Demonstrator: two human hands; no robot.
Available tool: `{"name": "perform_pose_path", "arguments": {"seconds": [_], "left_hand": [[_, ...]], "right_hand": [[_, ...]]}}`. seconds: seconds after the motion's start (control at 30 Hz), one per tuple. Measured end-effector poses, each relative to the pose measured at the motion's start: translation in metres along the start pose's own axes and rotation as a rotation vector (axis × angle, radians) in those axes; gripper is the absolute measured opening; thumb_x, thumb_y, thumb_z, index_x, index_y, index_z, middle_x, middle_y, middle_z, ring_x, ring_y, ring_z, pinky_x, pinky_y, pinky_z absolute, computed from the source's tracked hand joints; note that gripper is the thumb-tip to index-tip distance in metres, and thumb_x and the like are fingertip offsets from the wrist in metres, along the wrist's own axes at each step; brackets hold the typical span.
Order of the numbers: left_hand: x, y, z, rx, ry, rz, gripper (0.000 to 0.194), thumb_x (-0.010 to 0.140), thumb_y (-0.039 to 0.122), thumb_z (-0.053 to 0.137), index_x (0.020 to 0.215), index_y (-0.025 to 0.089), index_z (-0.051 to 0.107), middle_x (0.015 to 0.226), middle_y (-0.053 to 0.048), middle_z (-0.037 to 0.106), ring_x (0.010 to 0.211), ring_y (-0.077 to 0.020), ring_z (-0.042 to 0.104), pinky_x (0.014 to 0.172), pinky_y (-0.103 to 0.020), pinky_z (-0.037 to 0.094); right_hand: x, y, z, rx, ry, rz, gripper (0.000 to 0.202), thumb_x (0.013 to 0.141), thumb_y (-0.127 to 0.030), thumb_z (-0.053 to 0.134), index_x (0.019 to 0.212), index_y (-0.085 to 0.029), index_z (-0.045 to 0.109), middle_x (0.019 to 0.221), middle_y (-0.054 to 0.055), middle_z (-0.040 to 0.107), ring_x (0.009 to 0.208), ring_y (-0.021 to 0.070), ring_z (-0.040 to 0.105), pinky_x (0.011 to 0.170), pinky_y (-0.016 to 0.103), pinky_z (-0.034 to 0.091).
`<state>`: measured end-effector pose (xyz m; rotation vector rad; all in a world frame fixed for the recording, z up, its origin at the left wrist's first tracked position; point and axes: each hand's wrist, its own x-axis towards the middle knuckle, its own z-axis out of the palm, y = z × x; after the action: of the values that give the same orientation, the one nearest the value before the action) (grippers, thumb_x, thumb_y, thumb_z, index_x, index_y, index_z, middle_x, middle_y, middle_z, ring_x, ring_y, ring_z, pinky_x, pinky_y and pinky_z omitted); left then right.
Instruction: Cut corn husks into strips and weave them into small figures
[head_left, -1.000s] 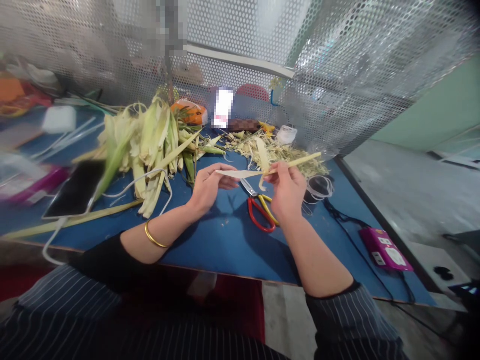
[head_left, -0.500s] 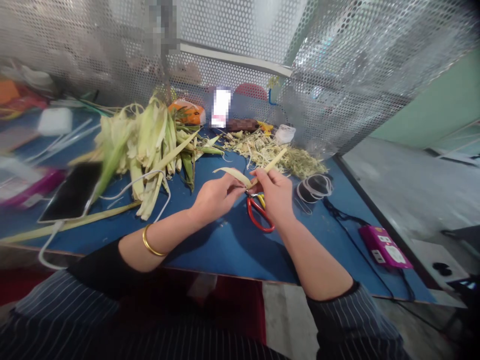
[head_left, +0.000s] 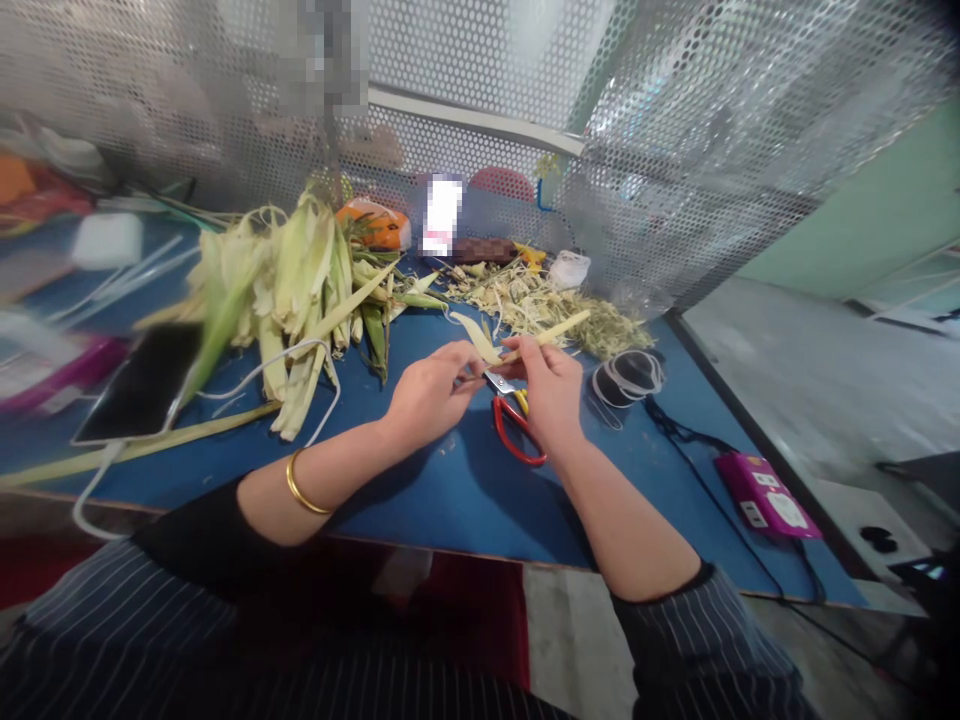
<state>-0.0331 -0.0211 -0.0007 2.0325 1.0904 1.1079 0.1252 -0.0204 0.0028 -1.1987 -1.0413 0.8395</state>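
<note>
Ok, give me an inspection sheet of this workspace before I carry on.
Surface: blue tabletop, more crowded toward the far side.
Work items: pale strips, number unclear; scissors below, tips hidden.
Clutter: leaf bundle and dark-screened phone left; shredded scraps behind; purple pack right.
Hands: right hand pinches a strip; left hand close by, grip partly hidden.
Cables: white cable at the phone; black cable right.
Surroundings: perforated screen behind.

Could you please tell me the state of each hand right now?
Left hand: curled inward; whether it grips anything cannot be told.
Right hand: closed, holding a pale husk strip.
</note>
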Motion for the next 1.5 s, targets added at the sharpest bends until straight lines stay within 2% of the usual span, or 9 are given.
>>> {"name": "perform_pose_path", "arguments": {"seconds": [0.27,0.4,0.57,0.7,0.9,1.07,1.27,1.37,1.5], "left_hand": [[-0.003,0.002,0.006,-0.178,0.017,-0.103,0.036,0.075,0.044,0.069,0.059,0.017,0.051,0.063,0.000,0.058,0.056,-0.0092,0.048,0.053,-0.022,0.038],[-0.007,0.005,0.006,-0.169,0.029,-0.198,0.035,0.074,0.050,0.069,0.069,0.017,0.059,0.063,0.000,0.062,0.057,-0.0108,0.054,0.054,-0.022,0.041],[0.000,0.007,0.000,-0.358,-0.112,-0.317,0.043,0.071,0.048,0.072,0.099,0.016,0.066,0.093,-0.007,0.071,0.070,-0.0143,0.065,0.061,-0.024,0.049],[0.007,-0.001,-0.002,-0.385,-0.097,-0.455,0.046,0.071,0.047,0.073,0.103,0.015,0.060,0.077,-0.005,0.069,0.061,-0.0152,0.065,0.055,-0.025,0.049],[0.005,-0.005,0.000,-0.227,0.030,-0.261,0.033,0.075,0.044,0.070,0.077,0.019,0.049,0.073,-0.001,0.063,0.062,-0.0125,0.062,0.055,-0.023,0.046],[0.000,0.001,0.000,-0.020,0.113,-0.105,0.022,0.078,0.034,0.066,0.074,0.019,0.050,0.075,0.001,0.065,0.062,-0.0105,0.059,0.061,-0.023,0.045],[0.001,0.001,0.001,-0.337,-0.028,-0.209,0.039,0.081,0.030,0.063,0.119,0.023,0.061,0.099,-0.004,0.071,0.062,-0.0112,0.065,0.062,-0.024,0.051],[0.003,-0.002,0.003,-0.591,-0.152,-0.387,0.032,0.079,0.029,0.064,0.108,0.016,0.067,0.096,-0.007,0.072,0.062,-0.0124,0.066,0.057,-0.024,0.051],[0.005,-0.008,0.006,-0.653,-0.062,-0.469,0.026,0.070,0.028,0.073,0.091,0.012,0.068,0.079,-0.005,0.071,0.058,-0.0111,0.064,0.054,-0.022,0.049]], "right_hand": [[0.000,0.002,-0.004,-0.362,0.056,-0.171,0.036,0.083,-0.048,0.059,0.072,-0.016,0.072,0.052,-0.003,0.056,0.050,0.0096,0.048,0.051,0.023,0.037],[-0.005,-0.003,-0.006,-0.568,0.083,-0.313,0.038,0.087,-0.046,0.054,0.071,-0.016,0.072,0.052,-0.003,0.056,0.053,0.0103,0.047,0.054,0.024,0.035],[-0.001,0.000,-0.005,-0.328,0.025,-0.091,0.034,0.081,-0.048,0.060,0.073,-0.017,0.070,0.047,-0.003,0.057,0.046,0.0110,0.050,0.053,0.025,0.041],[0.002,0.004,-0.003,-0.054,-0.105,0.148,0.030,0.075,-0.046,0.067,0.070,-0.016,0.066,0.045,-0.003,0.056,0.040,0.0099,0.050,0.048,0.024,0.045],[-0.002,-0.003,-0.001,-0.136,-0.127,0.081,0.031,0.076,-0.046,0.068,0.069,-0.016,0.066,0.048,-0.002,0.060,0.042,0.0106,0.054,0.047,0.024,0.046],[-0.001,-0.001,-0.001,0.089,-0.192,0.227,0.035,0.074,-0.051,0.069,0.073,-0.015,0.066,0.054,0.000,0.063,0.043,0.0096,0.055,0.047,0.023,0.046],[-0.002,-0.003,-0.003,-0.104,-0.268,-0.014,0.031,0.082,-0.047,0.062,0.075,-0.017,0.064,0.056,-0.002,0.061,0.048,0.0108,0.056,0.052,0.024,0.047],[-0.002,-0.006,-0.005,-0.243,-0.285,-0.153,0.025,0.084,-0.042,0.061,0.077,-0.018,0.064,0.056,-0.003,0.059,0.052,0.0102,0.055,0.056,0.023,0.045],[0.001,-0.009,-0.006,-0.264,-0.262,-0.104,0.021,0.082,-0.037,0.063,0.077,-0.017,0.067,0.060,-0.002,0.061,0.056,0.0102,0.055,0.057,0.023,0.044]]}}
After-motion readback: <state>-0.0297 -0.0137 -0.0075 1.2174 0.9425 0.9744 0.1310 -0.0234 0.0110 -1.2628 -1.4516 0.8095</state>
